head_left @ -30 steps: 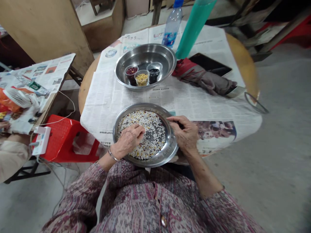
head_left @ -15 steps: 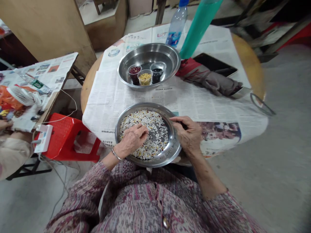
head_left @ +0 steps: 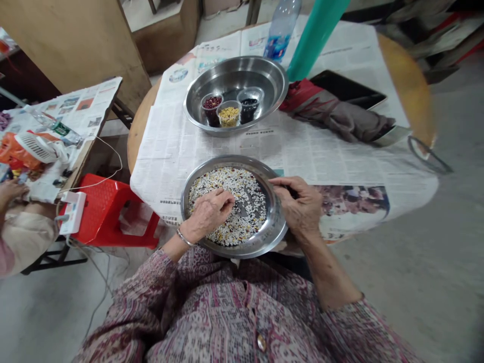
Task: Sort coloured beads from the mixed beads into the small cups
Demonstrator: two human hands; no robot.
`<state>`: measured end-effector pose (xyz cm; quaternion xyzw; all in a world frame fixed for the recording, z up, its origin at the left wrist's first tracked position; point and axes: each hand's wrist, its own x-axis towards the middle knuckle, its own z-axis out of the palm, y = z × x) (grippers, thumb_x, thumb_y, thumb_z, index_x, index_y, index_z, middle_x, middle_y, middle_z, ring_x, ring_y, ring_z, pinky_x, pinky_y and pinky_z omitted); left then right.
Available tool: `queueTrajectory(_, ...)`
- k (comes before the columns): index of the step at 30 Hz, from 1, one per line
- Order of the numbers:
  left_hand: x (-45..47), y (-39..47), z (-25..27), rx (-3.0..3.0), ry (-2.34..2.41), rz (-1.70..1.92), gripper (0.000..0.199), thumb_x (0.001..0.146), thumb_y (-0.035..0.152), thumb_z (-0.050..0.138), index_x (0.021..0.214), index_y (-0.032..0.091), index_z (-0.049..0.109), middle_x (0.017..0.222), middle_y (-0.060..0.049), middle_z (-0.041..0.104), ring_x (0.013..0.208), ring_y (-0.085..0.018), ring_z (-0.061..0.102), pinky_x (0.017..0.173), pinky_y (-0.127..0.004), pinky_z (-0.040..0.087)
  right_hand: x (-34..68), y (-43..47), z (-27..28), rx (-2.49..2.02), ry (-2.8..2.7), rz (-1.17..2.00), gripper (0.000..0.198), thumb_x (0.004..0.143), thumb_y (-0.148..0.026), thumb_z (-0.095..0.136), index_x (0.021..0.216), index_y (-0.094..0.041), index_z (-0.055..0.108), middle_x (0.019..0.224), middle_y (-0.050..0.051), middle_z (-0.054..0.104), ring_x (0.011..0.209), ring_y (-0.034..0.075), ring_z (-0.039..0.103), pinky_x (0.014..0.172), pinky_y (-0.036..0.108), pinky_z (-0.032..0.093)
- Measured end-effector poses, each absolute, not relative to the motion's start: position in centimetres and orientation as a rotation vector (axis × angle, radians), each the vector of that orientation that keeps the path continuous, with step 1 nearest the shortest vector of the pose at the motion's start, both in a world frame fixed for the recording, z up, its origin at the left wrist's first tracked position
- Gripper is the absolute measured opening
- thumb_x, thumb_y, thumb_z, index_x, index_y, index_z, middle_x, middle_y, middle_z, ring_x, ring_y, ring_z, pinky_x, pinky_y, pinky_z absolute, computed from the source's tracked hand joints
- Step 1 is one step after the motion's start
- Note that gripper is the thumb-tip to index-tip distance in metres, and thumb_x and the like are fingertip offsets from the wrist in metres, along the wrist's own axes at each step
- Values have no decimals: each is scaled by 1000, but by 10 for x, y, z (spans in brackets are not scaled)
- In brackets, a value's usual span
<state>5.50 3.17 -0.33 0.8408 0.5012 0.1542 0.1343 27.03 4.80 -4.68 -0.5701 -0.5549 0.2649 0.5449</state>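
Note:
A shallow metal basin (head_left: 260, 245) at the table's near edge holds white rice-like grains (head_left: 242, 222) mixed with yellow, dark red and black beans. My left hand (head_left: 212, 212), wearing a bracelet, is over the grains with its fingers pinched together; whatever is between them is hidden. At the basin's right rim is my right hand (head_left: 300, 204), thumb and forefinger closed at the rim, other fingers curled. Behind stands a larger metal basin (head_left: 236, 65) with three clear cups: dark red beans (head_left: 212, 103), yellow beans (head_left: 229, 115) and black beans (head_left: 249, 103).
Newspaper (head_left: 159, 136) covers the round table. At the back stand a plastic bottle (head_left: 280, 35) and a green bottle-like object (head_left: 315, 40). A folded umbrella (head_left: 336, 116) lies by a dark tablet (head_left: 348, 91). On the left are a red stool (head_left: 100, 201), a power strip (head_left: 72, 214) and another person's arm (head_left: 11, 194).
The view has shifted slightly, so the table appears a little higher and further right. Both hands keep nearly the same places at the basin, with no clear change in their fingers.

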Motion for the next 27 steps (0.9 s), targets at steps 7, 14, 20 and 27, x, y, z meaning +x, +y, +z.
queueTrajectory(7, 56, 33, -4, 2447, 1438, 484, 11, 94, 12, 55, 88, 18, 63, 83, 0, 66, 78, -12, 59, 75, -25, 48, 271, 48, -46, -1342, -1316, 625, 18, 81, -16, 62, 84, -26, 76, 82, 0, 72, 78, 18, 67, 74, 33, 51)
queueTrajectory(14, 53, 33, -7, 2433, 1413, 522, 9, 94, 12, 56, 90, 18, 62, 83, 0, 64, 77, -12, 58, 74, -25, 48, 269, 48, -45, -1333, -1314, 629, 17, 81, -16, 61, 84, -25, 76, 82, 0, 72, 78, 17, 67, 74, 32, 51)
queueTrajectory(20, 50, 33, -2, 2428, 1401, 684, 11, 97, 12, 52, 91, 18, 59, 82, -1, 62, 75, -13, 57, 73, -26, 50, 269, 49, -45, -1337, -1322, 638, 17, 81, -17, 60, 84, -23, 76, 82, 1, 73, 80, 18, 68, 77, 33, 52)
queueTrajectory(27, 46, 31, -5, 2497, 1503, 663, 9, 97, 15, 52, 100, 20, 60, 94, -3, 62, 91, -17, 60, 86, -34, 55, 269, 49, -45, -1333, -1315, 649, 17, 82, -19, 60, 84, -23, 76, 83, 1, 73, 80, 18, 68, 77, 33, 52)
